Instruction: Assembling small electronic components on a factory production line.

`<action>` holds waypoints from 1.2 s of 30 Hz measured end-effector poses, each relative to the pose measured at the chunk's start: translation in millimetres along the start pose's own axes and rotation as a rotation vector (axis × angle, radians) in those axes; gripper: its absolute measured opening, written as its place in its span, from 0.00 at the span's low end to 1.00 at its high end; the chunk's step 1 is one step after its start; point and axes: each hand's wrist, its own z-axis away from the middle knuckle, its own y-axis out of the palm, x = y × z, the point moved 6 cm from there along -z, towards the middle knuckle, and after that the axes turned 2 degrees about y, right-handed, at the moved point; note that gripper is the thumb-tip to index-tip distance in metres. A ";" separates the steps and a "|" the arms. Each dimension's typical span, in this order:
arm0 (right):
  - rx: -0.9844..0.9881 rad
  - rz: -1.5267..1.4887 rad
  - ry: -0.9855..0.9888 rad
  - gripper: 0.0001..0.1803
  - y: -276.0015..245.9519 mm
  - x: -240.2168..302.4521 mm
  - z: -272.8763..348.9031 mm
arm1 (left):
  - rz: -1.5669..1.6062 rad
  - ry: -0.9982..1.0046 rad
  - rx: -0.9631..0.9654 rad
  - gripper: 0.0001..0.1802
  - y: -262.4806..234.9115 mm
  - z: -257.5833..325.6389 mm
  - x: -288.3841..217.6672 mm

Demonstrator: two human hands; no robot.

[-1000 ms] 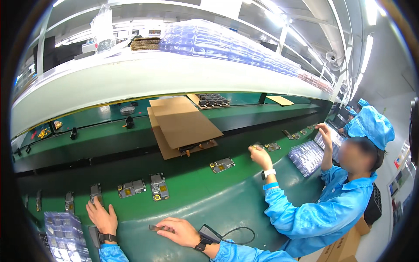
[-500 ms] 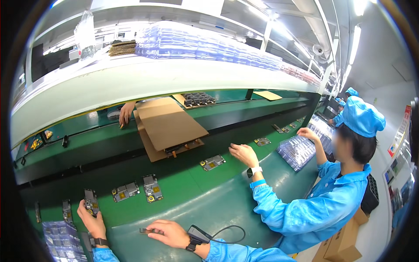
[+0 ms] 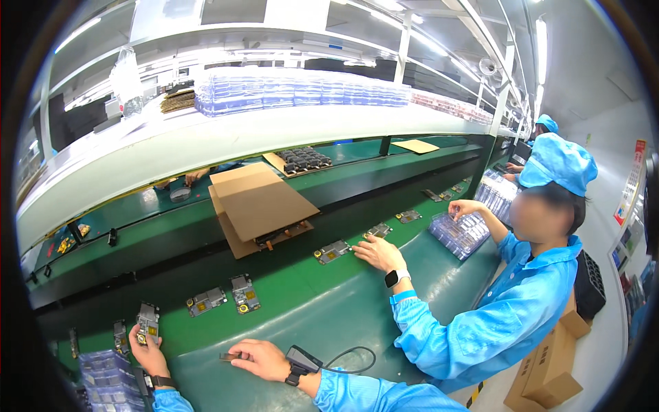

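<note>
Fingers of left hand (image 3: 147, 351) clamped on flat rectangular circuit board (image 3: 147, 323), right hand (image 3: 257, 358) pinching small dark strip (image 3: 228, 356)

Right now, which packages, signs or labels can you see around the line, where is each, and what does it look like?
Brown cardboard boxes: on the floor at lower right, rectangular.
Wall poster: far right wall, tall strip, red top and pale body.
Clear plastic trays: long stacked row on the white upper shelf.
Flat cardboard sheets: on the green conveyor, brown.
Left hand: holds a small circuit module.
</note>
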 end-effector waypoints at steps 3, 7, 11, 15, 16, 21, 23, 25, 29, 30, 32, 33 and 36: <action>-0.009 0.000 0.013 0.17 -2.9 0.5 1.0 | 0.234 -0.180 -0.052 0.22 8.4 27.8 -35.7; -0.025 -0.030 0.033 0.15 -7.0 5.6 1.1 | 0.322 -0.283 0.002 0.22 15.3 76.7 -71.2; -0.129 -0.341 0.177 0.23 -8.9 16.3 2.4 | 0.345 -0.340 0.090 0.21 15.2 109.0 -75.2; -0.383 -0.867 -0.115 0.54 -64.1 85.0 -13.3 | 0.350 -0.327 0.095 0.21 16.4 101.3 -77.0; -0.510 -0.878 -0.104 0.56 -94.0 100.0 -17.1 | 0.361 -0.377 0.072 0.21 16.8 100.5 -74.5; -1.276 -0.908 -0.210 0.63 -245.3 82.3 -42.5 | 0.374 -0.440 0.080 0.20 11.5 96.2 -69.5; -1.476 -1.048 -0.134 0.66 -303.4 62.7 -44.4 | 0.387 -0.435 0.099 0.20 13.9 96.2 -70.8; -1.635 -0.839 -0.103 0.67 -370.3 25.7 -36.6 | 0.432 -0.451 0.110 0.20 21.2 97.0 -73.7; -1.646 -0.693 0.126 0.42 -411.9 -5.9 -9.2 | 0.414 -0.464 0.094 0.20 15.7 98.7 -69.4; -1.717 -0.597 0.238 0.37 -417.2 -4.1 -7.7 | 0.412 -0.455 0.088 0.20 10.9 96.7 -70.7; -1.621 -0.677 0.158 0.33 -464.4 -19.0 24.1 | 0.455 -0.475 0.142 0.20 34.6 104.8 -71.7; -1.593 -0.710 0.147 0.32 -478.3 -22.4 43.0 | 0.438 -0.460 0.169 0.19 44.4 107.7 -78.9; -1.481 -0.708 0.110 0.30 -414.0 6.6 -4.8 | 0.393 -0.449 0.117 0.17 19.6 97.5 -69.9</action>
